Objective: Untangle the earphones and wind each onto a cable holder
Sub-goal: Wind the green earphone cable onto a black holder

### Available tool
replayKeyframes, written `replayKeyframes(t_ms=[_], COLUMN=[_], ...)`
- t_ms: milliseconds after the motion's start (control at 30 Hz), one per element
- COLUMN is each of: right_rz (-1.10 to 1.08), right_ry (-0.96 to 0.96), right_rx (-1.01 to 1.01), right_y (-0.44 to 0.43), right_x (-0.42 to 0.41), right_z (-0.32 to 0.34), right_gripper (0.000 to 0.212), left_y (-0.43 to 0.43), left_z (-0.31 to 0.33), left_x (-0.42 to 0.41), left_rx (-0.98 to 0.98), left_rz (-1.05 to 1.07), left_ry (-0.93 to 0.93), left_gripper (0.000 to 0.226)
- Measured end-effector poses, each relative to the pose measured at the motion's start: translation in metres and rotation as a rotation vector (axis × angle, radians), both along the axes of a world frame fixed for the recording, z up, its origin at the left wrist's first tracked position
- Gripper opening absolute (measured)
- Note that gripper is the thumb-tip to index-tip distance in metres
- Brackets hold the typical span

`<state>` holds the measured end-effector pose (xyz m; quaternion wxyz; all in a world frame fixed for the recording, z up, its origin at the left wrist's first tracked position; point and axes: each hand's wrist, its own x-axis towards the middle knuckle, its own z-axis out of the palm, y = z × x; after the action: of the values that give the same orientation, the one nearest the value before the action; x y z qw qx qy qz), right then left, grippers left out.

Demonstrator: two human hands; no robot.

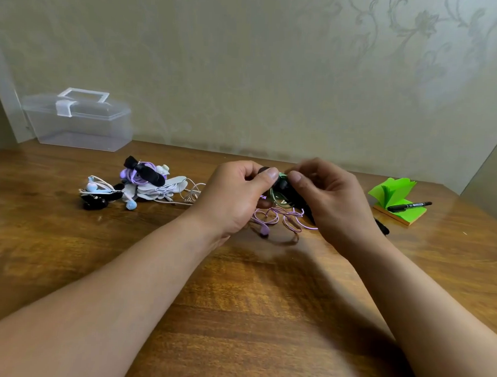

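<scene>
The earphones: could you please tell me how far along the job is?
The purple set and blue set look wound on black holders. The left hand and right hand grip the green earphones with a holder. The pink cable and white cable lie loose.

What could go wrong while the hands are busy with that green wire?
1. The right hand pinches the green cable at the black holder, which the left hand grips. If either pinch slips, the turns may spring loose.
2. The loose pink earphones lie on the table just under the hands, near the green cable. They might snag it and tangle again.
</scene>
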<state>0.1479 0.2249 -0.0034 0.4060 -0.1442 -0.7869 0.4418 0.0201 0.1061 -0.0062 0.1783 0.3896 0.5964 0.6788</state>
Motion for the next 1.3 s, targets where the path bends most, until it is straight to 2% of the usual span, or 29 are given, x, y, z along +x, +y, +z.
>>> replayKeyframes(t_ms=[167,233,400,500,633,733,833,1033,1133,1300], right_rz=[-0.206,-0.251,-0.246,-0.129,-0.049,-0.063,-0.08,-0.095,-0.115,-0.127], right_ry=[-0.076,-0.099,-0.096,-0.113,-0.051,-0.014,-0.03,-0.064,-0.079,-0.066], right_rx=[0.182,0.24,0.133,0.038,-0.08,-0.054,0.02,0.07,0.074,0.086], right_y=[0.001,-0.001,0.001,-0.004,-0.013,-0.013,-0.013,-0.018,-0.019,-0.022], right_x=[0.002,0.002,0.003,0.004,-0.001,-0.003,-0.002,0.0,0.0,0.0], right_z=[0.003,0.004,0.006,0.008,0.005,0.003,0.003,0.005,0.005,0.006], right_gripper=[0.008,0.007,0.016,0.005,0.006,0.009,0.008,0.012,0.01,0.009], left_y=[0.0,0.001,0.004,0.006,0.009,0.008,0.004,0.002,0.002,0.002], left_z=[-0.003,-0.004,-0.006,-0.008,-0.005,-0.004,-0.003,0.001,0.0,-0.002], left_x=[0.004,0.004,0.002,0.001,-0.003,-0.002,0.005,0.007,0.006,0.007], left_rx=[0.009,0.029,0.049,0.075,0.159,0.067,0.015,0.098,0.115,0.122], left_rz=[0.038,0.078,0.207,0.239,0.153,0.047,-0.114,-0.13,-0.17,-0.178], left_ry=[0.032,0.043,-0.021,-0.14,-0.231,-0.237,-0.261,-0.396,-0.408,-0.431], left_gripper=[0.024,0.018,0.022,0.025,0.027,0.051,0.028,0.027,0.031,0.026])
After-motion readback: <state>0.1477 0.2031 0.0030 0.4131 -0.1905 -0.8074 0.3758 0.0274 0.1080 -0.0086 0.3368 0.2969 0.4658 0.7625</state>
